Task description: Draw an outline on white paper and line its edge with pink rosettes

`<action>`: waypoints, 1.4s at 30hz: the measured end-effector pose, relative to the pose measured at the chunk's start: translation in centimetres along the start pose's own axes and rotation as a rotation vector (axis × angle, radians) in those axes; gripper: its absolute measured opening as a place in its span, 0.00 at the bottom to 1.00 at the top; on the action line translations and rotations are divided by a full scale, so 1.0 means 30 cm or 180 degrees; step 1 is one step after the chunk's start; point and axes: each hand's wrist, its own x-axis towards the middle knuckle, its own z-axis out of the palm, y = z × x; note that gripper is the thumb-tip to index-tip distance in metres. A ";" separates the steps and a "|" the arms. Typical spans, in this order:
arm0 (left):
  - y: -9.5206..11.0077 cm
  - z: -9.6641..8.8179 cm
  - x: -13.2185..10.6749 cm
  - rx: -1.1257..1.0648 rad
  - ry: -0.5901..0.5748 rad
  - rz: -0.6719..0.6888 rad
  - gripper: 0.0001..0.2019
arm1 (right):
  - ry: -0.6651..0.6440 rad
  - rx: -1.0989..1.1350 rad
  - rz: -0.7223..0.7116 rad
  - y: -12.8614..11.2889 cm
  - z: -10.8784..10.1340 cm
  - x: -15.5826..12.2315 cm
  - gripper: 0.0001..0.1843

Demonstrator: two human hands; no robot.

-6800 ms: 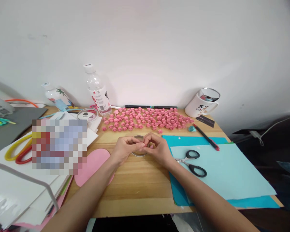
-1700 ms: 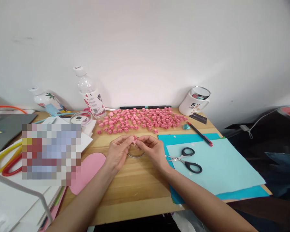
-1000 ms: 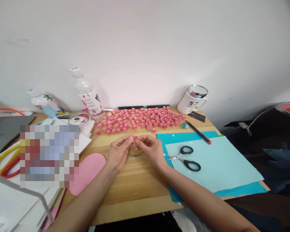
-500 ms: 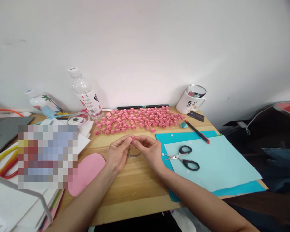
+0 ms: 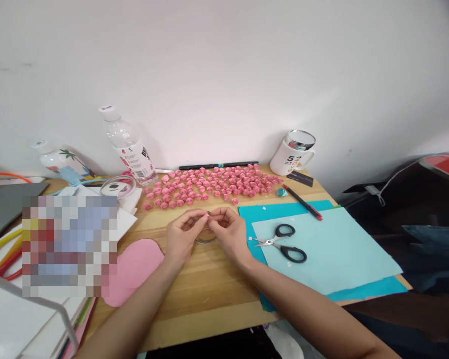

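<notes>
My left hand (image 5: 182, 235) and my right hand (image 5: 229, 232) meet fingertip to fingertip at the middle of the wooden desk (image 5: 209, 289). Both are closed in a pinch on one small pink paper roll, which the fingers mostly hide. Directly under the fingertips a clear ring (image 5: 205, 241) lies on the desk. Behind the hands, several finished pink paper rolls (image 5: 209, 183) are spread in rows near the wall. A single teal roll (image 5: 281, 192) sits at the right end of them.
Black-handled scissors (image 5: 284, 243) lie on light blue paper (image 5: 329, 254) over teal paper (image 5: 277, 212), with a red pen (image 5: 303, 202) and a white mug (image 5: 292, 157) behind. To the left are a pink foam shape (image 5: 132, 269), a bottle (image 5: 125, 144), a round clear box (image 5: 114, 188) and stacked white sheets.
The pink roll showed between my fingertips before; now the fingers close over it. My hands stay above the clear ring. The view has drifted slightly to the right.
</notes>
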 end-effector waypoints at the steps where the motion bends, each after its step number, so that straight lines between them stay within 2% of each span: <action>1: 0.008 -0.001 0.000 0.0132 -0.0079 0.0100 0.08 | 0.0010 -0.0032 -0.0008 -0.001 -0.003 0.002 0.10; 5: 0.029 -0.003 0.002 0.0397 -0.0256 0.0363 0.09 | -0.0070 -0.0162 -0.0077 -0.007 -0.013 0.005 0.09; 11: -0.009 -0.019 0.010 0.0299 -0.0338 0.0184 0.09 | -0.0137 -0.0674 -0.0596 -0.018 -0.017 -0.003 0.06; 14: -0.017 -0.028 0.012 0.0395 -0.0328 0.0254 0.07 | -0.0152 -0.0855 -0.0799 -0.017 -0.018 -0.001 0.05; 19: -0.002 -0.026 0.005 0.0604 -0.0108 0.0540 0.06 | -0.0287 -0.0419 -0.0467 -0.006 -0.015 0.004 0.08; 26: -0.018 -0.015 0.007 -0.0059 0.0016 0.0031 0.09 | -0.0205 0.0078 -0.0163 -0.002 0.004 -0.003 0.12; 33: -0.026 -0.017 0.013 -0.0007 -0.0373 0.0150 0.16 | -0.0248 -0.0048 -0.0055 -0.021 -0.017 0.016 0.12; 37: -0.015 -0.023 0.014 0.0207 -0.0505 0.0310 0.16 | -0.0409 -0.0090 0.0072 -0.027 -0.030 0.030 0.11; 42: 0.006 -0.025 0.014 0.0679 -0.0579 0.0398 0.12 | -0.0486 -0.0784 -0.0248 -0.036 -0.040 0.025 0.07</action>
